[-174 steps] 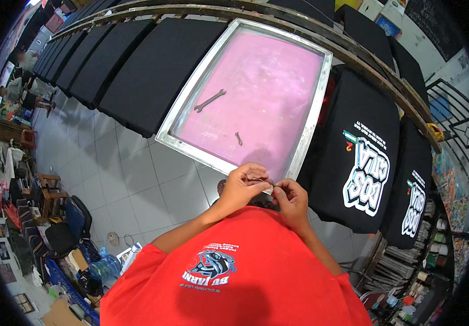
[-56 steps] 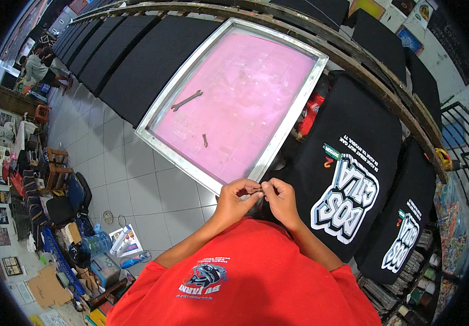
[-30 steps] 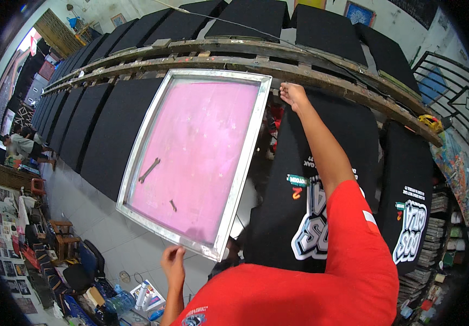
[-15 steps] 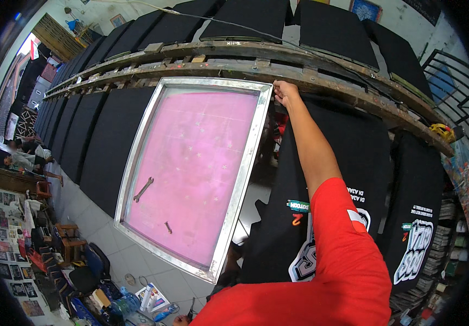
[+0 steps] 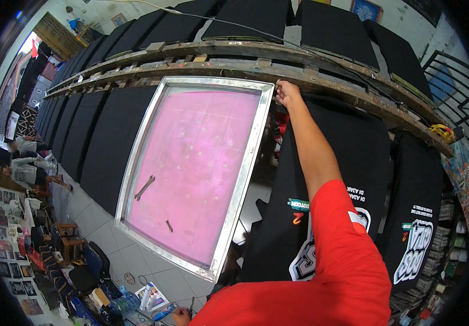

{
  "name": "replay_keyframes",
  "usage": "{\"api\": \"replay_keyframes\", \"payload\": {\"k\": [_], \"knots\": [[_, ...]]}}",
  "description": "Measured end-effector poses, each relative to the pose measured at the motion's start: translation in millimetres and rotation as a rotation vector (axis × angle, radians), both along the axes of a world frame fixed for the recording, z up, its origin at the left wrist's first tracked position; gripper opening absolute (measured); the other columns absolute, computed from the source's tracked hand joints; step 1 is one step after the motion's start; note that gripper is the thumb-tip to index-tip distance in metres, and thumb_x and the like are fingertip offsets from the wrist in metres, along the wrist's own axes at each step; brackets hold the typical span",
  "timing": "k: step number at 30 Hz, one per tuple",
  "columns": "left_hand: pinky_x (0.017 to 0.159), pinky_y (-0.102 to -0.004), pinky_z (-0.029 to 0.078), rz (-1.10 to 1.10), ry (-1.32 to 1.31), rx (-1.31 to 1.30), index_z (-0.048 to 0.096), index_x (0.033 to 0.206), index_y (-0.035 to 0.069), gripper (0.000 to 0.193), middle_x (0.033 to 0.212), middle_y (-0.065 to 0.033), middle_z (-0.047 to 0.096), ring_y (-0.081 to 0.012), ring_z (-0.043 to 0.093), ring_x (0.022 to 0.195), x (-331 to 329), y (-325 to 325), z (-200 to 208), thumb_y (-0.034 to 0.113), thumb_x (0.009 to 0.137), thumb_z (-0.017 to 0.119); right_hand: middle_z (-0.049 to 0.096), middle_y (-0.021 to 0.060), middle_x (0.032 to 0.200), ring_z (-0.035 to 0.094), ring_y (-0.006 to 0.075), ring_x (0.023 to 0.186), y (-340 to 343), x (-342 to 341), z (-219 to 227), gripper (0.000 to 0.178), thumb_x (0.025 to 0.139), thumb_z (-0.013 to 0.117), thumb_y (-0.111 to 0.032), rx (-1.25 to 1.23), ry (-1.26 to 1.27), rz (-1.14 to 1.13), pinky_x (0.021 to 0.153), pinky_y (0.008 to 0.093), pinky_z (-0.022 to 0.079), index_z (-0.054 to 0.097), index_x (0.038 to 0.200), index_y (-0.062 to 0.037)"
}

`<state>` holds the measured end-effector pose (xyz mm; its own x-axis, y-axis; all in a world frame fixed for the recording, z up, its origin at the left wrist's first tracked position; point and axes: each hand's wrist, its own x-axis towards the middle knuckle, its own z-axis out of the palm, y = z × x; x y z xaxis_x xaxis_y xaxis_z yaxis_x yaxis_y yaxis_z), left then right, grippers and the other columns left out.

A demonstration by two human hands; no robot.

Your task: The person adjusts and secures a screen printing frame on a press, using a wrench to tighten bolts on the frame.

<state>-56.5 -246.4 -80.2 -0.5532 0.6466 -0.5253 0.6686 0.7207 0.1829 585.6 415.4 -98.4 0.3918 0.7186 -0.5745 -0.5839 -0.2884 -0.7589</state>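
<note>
A screen-printing frame [image 5: 269, 103] with a silver metal border and a pink mesh [image 5: 202, 141] lies over the black-covered boards at the centre. On the mesh rest a large open-ended wrench [image 5: 144, 188] and a small bolt-like metal piece [image 5: 169, 226]. My right hand [image 5: 287, 93] is at the frame's far right corner, its fingers pinched together beside the wooden rail. What they grip is too small to make out. Only part of my left hand [image 5: 181, 315] shows at the lower edge, beside a blue item [image 5: 163, 312]; its fingers are mostly hidden.
Wooden rails [image 5: 234, 69] run across behind the frame. Black shirts [image 5: 327, 141] with printed designs lie on boards to the right. A blue chair [image 5: 96, 259], a wooden stool [image 5: 70, 239] and a clear plastic bottle [image 5: 125, 304] stand lower left. Two people [image 5: 28, 168] sit far left.
My left hand has come slightly farther into view, up toward the blue item. My right hand stays at the frame's corner. The people at the far left have shifted.
</note>
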Motion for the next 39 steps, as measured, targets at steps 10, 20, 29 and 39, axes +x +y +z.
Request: {"api": "replay_keyframes", "payload": {"k": [10,20,29,39], "knots": [[0.061,-0.0244,0.043,-0.071,-0.224,0.828,0.056,0.080,-0.002,0.012,0.070,-0.0044,0.055,-0.0120,0.053,0.065,78,178,78,0.008,0.085,0.059,0.058,0.0005,0.081,0.056,0.0119,0.073,-128,-40,83,0.010,0.088,0.060,-0.016,0.380,0.094,0.202,0.074,0.0323,0.050,0.058,0.093,-0.0080],[0.060,-0.0236,0.044,-0.634,-0.894,0.860,0.064,0.093,-0.002,0.018,0.073,-0.0034,0.059,-0.0088,0.053,0.065,265,316,161,0.010,0.080,0.067,0.059,0.0018,0.088,0.057,0.0108,0.080,-350,-221,170,0.012,0.091,0.056,-0.015,0.508,0.231,0.252,0.079,0.0282,0.049,0.058,0.098,-0.0044],[0.054,-0.0213,0.040,-0.592,-1.013,0.885,0.066,0.085,-0.002,0.012,0.066,-0.0001,0.060,-0.0043,0.048,0.059,197,269,169,0.009,0.081,0.066,0.059,0.0037,0.091,0.056,0.0112,0.084,-421,-332,173,0.009,0.091,0.055,-0.011,0.529,0.117,0.055,0.078,0.0273,0.047,0.058,0.096,-0.0042],[0.054,-0.0224,0.042,-0.647,-1.072,0.829,0.067,0.080,-0.002,0.012,0.064,-0.0022,0.062,-0.0050,0.052,0.058,122,258,174,0.009,0.082,0.064,0.061,0.0085,0.101,0.059,0.0163,0.093,-447,-407,169,0.025,0.093,0.053,-0.017,0.564,0.047,0.101,0.086,0.0325,0.046,0.057,0.109,0.0022]]}}
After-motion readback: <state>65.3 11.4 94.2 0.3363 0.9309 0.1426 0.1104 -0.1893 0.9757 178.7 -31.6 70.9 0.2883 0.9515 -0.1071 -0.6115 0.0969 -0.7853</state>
